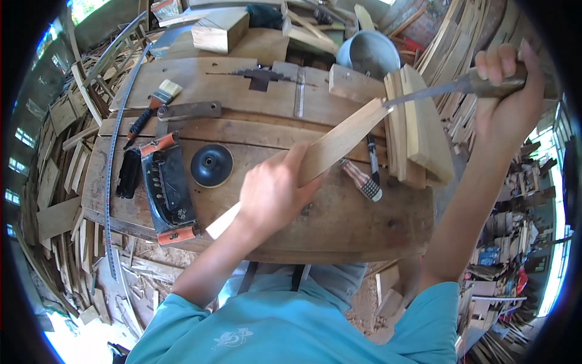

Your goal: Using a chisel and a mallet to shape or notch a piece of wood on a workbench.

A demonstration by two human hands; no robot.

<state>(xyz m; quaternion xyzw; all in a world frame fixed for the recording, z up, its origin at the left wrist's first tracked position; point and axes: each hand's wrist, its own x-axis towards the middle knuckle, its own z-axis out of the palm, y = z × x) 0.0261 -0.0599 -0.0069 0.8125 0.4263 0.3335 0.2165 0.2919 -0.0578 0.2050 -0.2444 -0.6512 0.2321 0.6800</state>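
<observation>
My left hand [276, 191] is closed around a pale wooden board [342, 142], held slantwise above the workbench. The board's lower end shows below my wrist. At the right, my right hand [509, 91] grips the thick brown handle of a bladed tool [433, 92]. Its narrow grey blade points left, and the tip meets or overlaps the board's upper end. I cannot tell whether it cuts in, nor the tool's exact kind. Just right of that end, several wood pieces [418, 130] stand side by side at the bench edge.
On the workbench [357, 224] lie a black tool with orange ends [170, 194], a round black pad [211, 165], a paintbrush [154, 109] and a checkered-handled tool [364, 180]. A bucket [368, 53] and wood block [221, 31] sit behind. A long ruler [113, 164] runs along the left edge.
</observation>
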